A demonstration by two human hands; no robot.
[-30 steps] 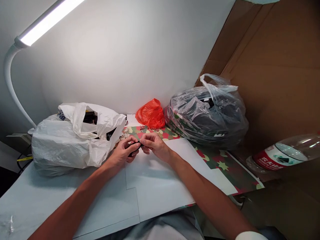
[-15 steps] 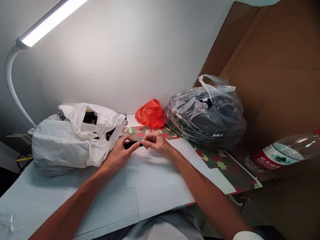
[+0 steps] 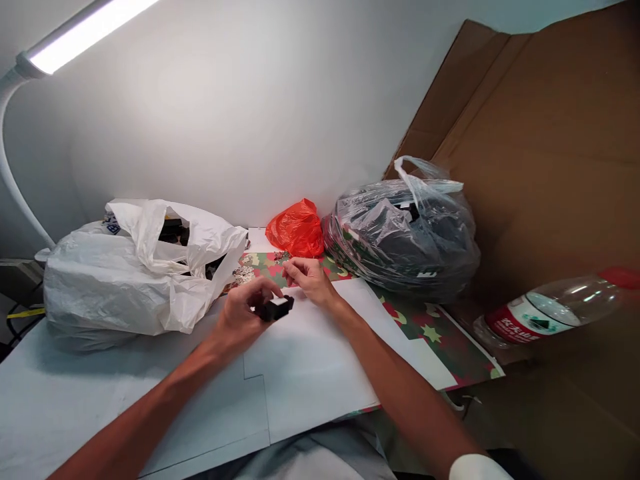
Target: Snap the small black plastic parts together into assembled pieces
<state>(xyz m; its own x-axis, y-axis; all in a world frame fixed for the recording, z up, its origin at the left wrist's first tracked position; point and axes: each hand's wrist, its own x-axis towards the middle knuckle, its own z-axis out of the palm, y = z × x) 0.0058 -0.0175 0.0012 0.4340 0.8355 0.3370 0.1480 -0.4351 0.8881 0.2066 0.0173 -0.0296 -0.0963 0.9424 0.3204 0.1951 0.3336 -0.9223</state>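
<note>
My left hand [image 3: 243, 308] is closed around a small black block-like part [image 3: 278, 309] with a pale patch on its upper face, held just above the white sheet. What kind of part it is, I cannot make out. Beyond it and to the right, my right hand [image 3: 311, 279] has its thumb and fingers drawn together near the small metallic pieces [image 3: 282, 256] beside the red bag. Anything between those fingertips is too small to see. More small shiny pieces [image 3: 244, 274] lie in a pile behind my left hand, on the camouflage-patterned sheet.
A white plastic bag [image 3: 115, 280] holding dark parts stands at left. A red plastic bag [image 3: 296, 229] and a full clear bag [image 3: 400, 240] sit along the wall. To the right are a plastic bottle [image 3: 543, 317] and cardboard [image 3: 550, 147]. A lit lamp [image 3: 95, 30] hangs upper left.
My hands have moved apart. The left has come slightly nearer with the black part, turning it so its pale patch shows. The right has moved away from it, toward the small metallic pieces.
</note>
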